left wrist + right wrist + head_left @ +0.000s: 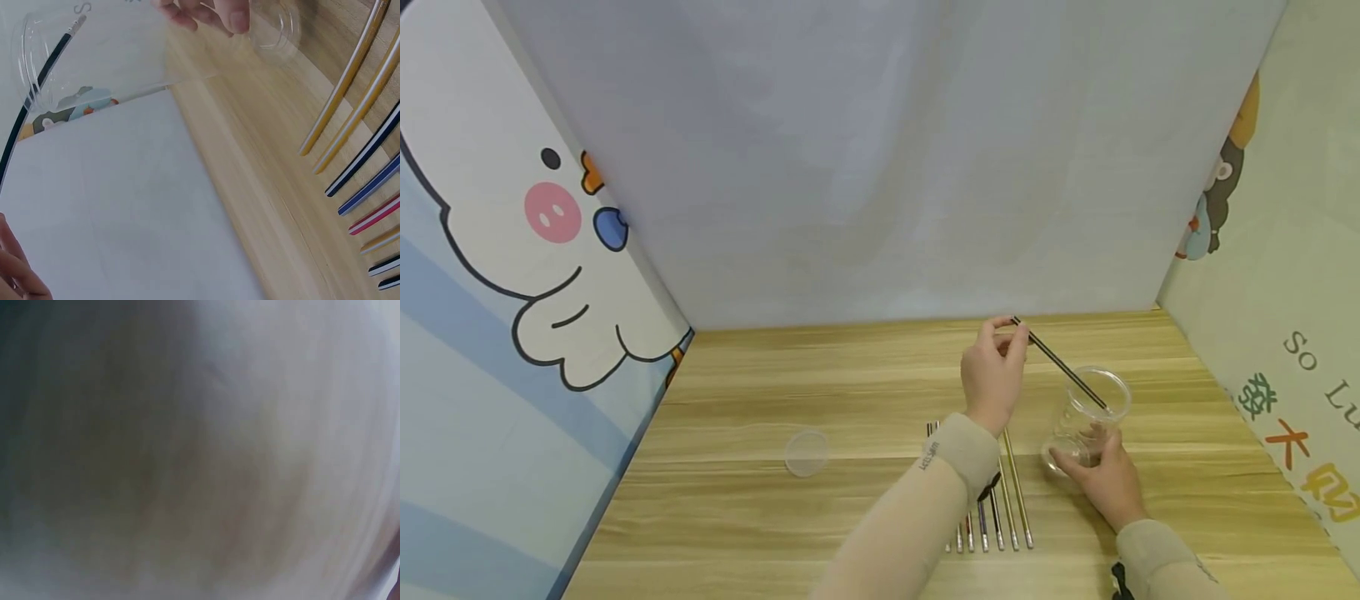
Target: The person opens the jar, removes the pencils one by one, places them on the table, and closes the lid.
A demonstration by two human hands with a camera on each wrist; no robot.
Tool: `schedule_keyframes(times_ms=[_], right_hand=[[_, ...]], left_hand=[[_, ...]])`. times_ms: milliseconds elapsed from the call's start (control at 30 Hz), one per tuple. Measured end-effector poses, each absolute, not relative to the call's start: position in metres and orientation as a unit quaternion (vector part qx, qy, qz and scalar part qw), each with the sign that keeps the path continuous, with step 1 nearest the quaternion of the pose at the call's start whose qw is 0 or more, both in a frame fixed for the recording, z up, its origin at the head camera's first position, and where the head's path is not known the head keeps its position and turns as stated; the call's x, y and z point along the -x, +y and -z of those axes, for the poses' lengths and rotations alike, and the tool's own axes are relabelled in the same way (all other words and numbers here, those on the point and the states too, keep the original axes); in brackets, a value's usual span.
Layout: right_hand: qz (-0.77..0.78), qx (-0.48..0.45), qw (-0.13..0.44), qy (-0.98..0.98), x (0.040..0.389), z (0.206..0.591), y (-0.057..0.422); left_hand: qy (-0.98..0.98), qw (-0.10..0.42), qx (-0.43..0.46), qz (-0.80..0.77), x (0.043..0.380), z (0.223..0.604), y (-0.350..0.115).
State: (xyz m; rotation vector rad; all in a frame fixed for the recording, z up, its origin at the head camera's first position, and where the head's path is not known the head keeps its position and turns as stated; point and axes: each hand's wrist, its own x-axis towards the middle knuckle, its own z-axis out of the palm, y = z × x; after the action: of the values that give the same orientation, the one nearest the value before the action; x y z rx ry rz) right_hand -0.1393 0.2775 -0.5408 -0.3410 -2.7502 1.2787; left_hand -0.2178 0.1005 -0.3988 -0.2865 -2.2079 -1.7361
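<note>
My left hand (992,375) pinches a dark striped pencil (1060,364) by its upper end. The pencil slants down to the right, and its lower end is inside the mouth of a clear plastic cup (1075,421). In the left wrist view the pencil's eraser end (76,25) shows within the cup wall, and the fingers (22,275) appear at the lower left. Low on the cup, near its base, my right hand (1108,487) grips it; the cup leans with its mouth up and away. The right wrist view is a blur.
Several pencils (1018,492) lie side by side on the wooden table (722,517), partly under my left forearm. To their left lies a translucent round disc (807,453). A pale backdrop (850,208) stands behind, with printed panels at both sides.
</note>
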Motion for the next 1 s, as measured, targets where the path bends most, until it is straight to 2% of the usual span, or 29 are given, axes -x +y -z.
schedule_keyframes(times_ms=[600, 1000], right_hand=[[-0.431, 0.114, 0.007, -0.895, 0.138, 0.543, 0.280], [-0.438, 0.119, -0.007, -0.891, 0.137, 0.539, 0.278]], left_hand=[[-0.704, 0.129, 0.013, 0.699, 0.233, 0.395, 0.053], [-0.697, 0.101, -0.036, 0.709, 0.235, 0.416, 0.018]])
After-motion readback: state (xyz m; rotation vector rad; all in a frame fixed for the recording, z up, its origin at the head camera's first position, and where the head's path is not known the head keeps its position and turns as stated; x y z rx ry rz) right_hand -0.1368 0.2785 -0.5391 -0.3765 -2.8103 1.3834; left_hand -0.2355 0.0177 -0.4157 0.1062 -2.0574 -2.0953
